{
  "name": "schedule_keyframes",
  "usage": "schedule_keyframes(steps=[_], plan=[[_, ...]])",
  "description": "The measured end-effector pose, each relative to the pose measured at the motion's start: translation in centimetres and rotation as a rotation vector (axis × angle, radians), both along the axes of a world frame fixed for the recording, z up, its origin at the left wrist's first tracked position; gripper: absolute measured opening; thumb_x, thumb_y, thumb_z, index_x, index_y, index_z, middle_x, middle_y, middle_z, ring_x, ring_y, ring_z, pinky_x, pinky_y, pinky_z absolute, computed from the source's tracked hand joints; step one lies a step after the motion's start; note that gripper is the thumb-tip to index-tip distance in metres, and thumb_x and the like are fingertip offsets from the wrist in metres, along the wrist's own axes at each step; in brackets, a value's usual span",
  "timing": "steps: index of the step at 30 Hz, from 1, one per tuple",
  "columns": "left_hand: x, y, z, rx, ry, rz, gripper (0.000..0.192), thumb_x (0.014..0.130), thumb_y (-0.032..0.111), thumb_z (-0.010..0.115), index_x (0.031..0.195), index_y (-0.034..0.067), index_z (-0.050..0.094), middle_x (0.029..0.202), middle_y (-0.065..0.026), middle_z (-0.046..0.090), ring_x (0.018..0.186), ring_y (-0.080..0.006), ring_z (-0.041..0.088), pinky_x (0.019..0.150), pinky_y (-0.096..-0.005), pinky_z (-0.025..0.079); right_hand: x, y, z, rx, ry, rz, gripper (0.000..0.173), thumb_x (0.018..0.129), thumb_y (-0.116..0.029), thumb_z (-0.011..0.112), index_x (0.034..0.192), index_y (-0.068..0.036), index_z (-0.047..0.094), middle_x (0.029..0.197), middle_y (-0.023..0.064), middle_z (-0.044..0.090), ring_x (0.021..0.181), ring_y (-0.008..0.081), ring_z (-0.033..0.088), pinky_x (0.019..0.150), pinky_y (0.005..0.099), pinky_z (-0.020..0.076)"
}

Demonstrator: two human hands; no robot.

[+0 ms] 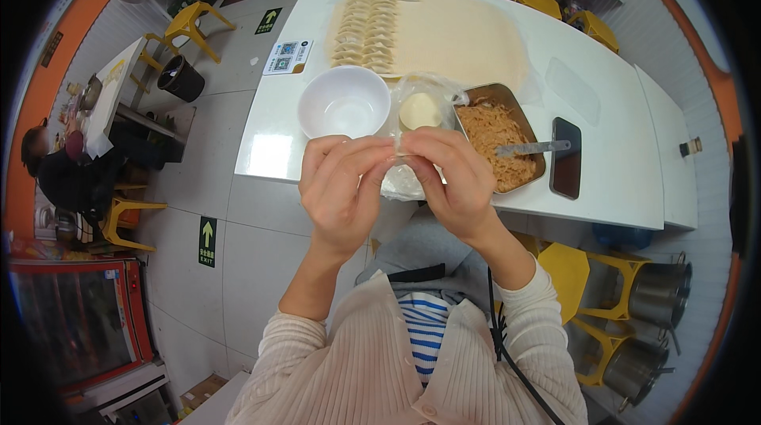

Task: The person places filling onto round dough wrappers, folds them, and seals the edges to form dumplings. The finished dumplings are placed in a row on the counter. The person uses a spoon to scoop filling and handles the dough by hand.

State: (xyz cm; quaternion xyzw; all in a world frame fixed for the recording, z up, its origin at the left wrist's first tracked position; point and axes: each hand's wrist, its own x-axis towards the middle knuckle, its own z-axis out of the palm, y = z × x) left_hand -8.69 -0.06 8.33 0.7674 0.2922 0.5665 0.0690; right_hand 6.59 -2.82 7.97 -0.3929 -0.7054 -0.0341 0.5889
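Note:
My left hand (340,193) and my right hand (453,181) meet at the table's near edge. Their fingertips pinch a pale dumpling (402,152) between them, mostly hidden by the fingers. Just beyond it a stack of round dumpling wrappers (420,111) sits in a clear plastic bag (404,87). On the right a rectangular metal pan holds minced filling (490,133), with a flat metal spatula (529,148) resting across it. Left of the bag stands a white bowl (345,105). Folded dumplings (364,32) lie in two columns on a beige mat (458,38), with one more at the far edge.
A smartphone (566,157) lies right of the pan on the white table (618,175). A card with printed codes (288,57) lies at the left edge. Yellow stools (562,282) and metal pots (660,294) stand at the right. A person (77,175) sits at another table.

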Motion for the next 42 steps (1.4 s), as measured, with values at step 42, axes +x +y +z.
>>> schedule_keyframes(steps=[42], plan=[[-0.4, -0.2, -1.8, -0.422, -0.326, -0.087, 0.011, 0.079, 0.002, 0.074, 0.090, 0.003, 0.071, 0.087, -0.0049, 0.071, 0.081, -0.0165, 0.056, 0.070, -0.0280, 0.046, -0.3, -0.4, -0.2, -0.391, 0.429, 0.149, 0.012, 0.085, 0.001, 0.068, 0.096, 0.003, 0.067, 0.094, 0.0114, 0.067, 0.079, 0.0156, 0.067, 0.066, 0.0254, 0.0562]])
